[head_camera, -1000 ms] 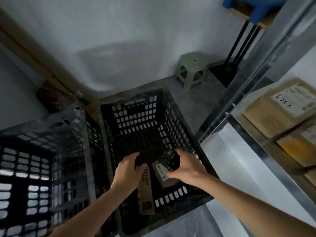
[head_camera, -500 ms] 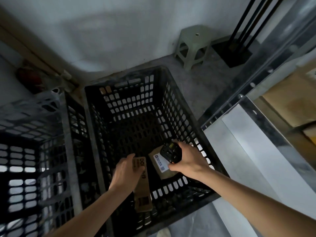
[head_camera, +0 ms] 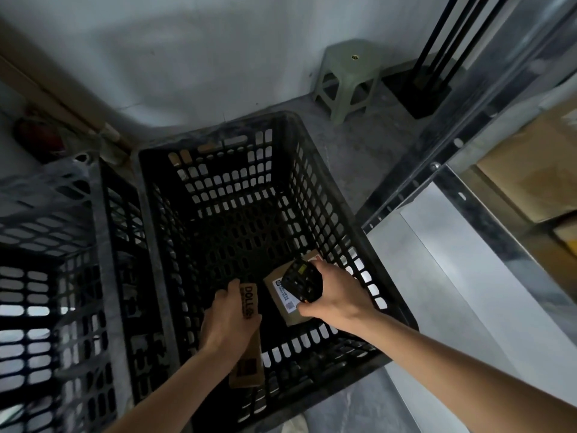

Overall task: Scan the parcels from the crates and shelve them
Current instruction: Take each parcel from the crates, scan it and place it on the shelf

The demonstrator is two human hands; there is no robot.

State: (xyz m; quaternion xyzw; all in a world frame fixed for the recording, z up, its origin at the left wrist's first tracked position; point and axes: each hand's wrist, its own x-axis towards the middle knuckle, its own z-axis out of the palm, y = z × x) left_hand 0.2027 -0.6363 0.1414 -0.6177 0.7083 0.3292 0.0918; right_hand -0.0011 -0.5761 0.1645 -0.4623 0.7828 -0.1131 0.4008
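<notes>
Crate (head_camera: 312,157) | left hand (head_camera: 229,320) grips box (head_camera: 249,345) | right hand (head_camera: 335,300) holds scanner (head_camera: 301,284)

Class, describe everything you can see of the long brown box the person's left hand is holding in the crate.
The long narrow box looks like brown cardboard, slim and rectangular. Dark print reading "DOLL" runs along its far end, and a dark square block of print sits near its near end. It lies lengthwise, pointing away from the person, inside the black crate. The left hand grips its left side, fingers curled over the far end. It lies apart from the flat labelled parcel to its right.
</notes>
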